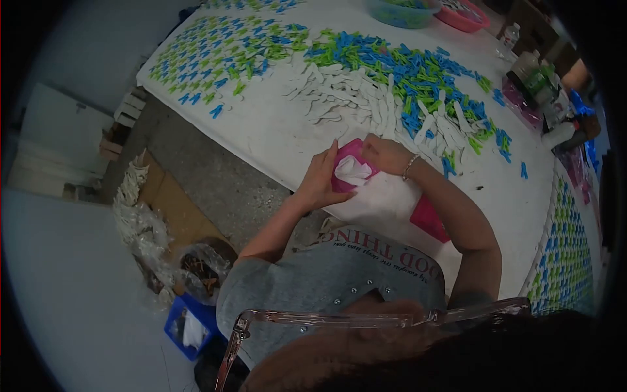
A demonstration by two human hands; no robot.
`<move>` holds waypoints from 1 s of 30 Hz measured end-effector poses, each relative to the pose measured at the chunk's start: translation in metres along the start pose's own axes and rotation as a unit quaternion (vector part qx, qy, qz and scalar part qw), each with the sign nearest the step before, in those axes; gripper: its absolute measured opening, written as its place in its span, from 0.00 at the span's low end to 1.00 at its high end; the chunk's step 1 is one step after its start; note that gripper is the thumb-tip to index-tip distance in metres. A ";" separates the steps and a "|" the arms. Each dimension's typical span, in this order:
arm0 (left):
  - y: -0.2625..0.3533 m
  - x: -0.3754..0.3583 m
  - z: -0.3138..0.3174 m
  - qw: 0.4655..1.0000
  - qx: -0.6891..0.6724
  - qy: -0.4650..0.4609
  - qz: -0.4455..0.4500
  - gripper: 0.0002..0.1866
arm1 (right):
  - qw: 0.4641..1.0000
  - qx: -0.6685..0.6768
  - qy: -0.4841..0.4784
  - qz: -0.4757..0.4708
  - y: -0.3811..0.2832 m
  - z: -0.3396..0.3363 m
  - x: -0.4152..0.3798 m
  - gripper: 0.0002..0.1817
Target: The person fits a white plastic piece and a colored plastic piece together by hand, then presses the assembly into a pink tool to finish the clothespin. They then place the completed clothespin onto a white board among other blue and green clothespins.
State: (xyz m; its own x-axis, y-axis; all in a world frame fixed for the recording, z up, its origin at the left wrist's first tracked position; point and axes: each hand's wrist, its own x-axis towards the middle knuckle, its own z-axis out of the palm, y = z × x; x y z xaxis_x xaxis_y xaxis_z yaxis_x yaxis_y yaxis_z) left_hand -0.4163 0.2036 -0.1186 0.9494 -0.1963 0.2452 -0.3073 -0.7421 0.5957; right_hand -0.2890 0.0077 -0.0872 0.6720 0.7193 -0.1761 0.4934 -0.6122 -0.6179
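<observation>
A pink tissue pack (341,155) with a crumpled white tissue (351,171) showing at its middle is at the table's near edge. My left hand (319,178) grips its left side, fingers along the edge and thumb at the bottom. My right hand (386,155), with a bracelet at the wrist, closes on the upper right edge of the pack. Under my right forearm lies a second flat pink piece (428,219), partly covered by the arm.
Long white plastic pieces (346,98) and a heap of blue and green clips (411,72) lie beyond my hands. Rows of clips (209,52) spread to the left. Basins (405,14) stand at the back, bottles (539,78) at the right. A blue bin (189,326) stands on the floor.
</observation>
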 end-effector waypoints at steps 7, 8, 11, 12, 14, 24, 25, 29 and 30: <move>-0.079 0.011 -0.050 0.965 0.049 0.170 -0.196 0.64 | 0.840 0.531 0.013 0.106 -0.072 -0.072 0.047 0.16; -0.095 0.019 -0.057 0.954 0.054 0.189 -0.225 0.64 | 0.856 0.507 -0.008 0.100 -0.078 -0.070 0.052 0.17; -0.138 0.044 -0.065 0.929 0.177 0.238 -0.219 0.62 | 0.838 0.536 -0.070 0.079 -0.067 -0.042 0.081 0.16; -0.137 0.048 -0.067 0.905 0.286 0.248 -0.193 0.60 | 0.824 0.557 -0.044 0.099 -0.075 -0.035 0.086 0.16; -0.135 0.057 -0.070 0.936 0.206 0.266 -0.106 0.57 | 0.794 0.604 -0.016 0.073 -0.075 -0.025 0.100 0.17; -0.051 0.022 -0.029 0.848 -0.470 0.219 -0.111 0.10 | 0.680 0.727 0.090 0.019 -0.089 0.026 0.106 0.27; -0.057 0.016 -0.038 0.846 -0.448 0.264 -0.122 0.09 | 0.730 0.673 0.074 0.090 -0.098 0.018 0.092 0.32; -0.070 -0.011 -0.079 0.901 -0.102 0.386 -0.171 0.07 | 0.827 0.551 0.080 0.080 -0.081 -0.017 0.040 0.35; -0.070 -0.015 -0.086 0.894 -0.014 0.405 -0.192 0.06 | 0.850 0.516 0.090 0.048 -0.073 -0.031 0.023 0.35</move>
State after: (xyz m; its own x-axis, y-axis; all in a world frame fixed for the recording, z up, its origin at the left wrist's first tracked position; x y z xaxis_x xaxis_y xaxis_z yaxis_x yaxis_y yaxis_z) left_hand -0.4145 0.3134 -0.0980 0.6300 0.6057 0.4859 0.0184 -0.6373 0.7704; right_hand -0.2922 0.0590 -0.0224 0.8010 0.5641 -0.2005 -0.2538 0.0165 -0.9671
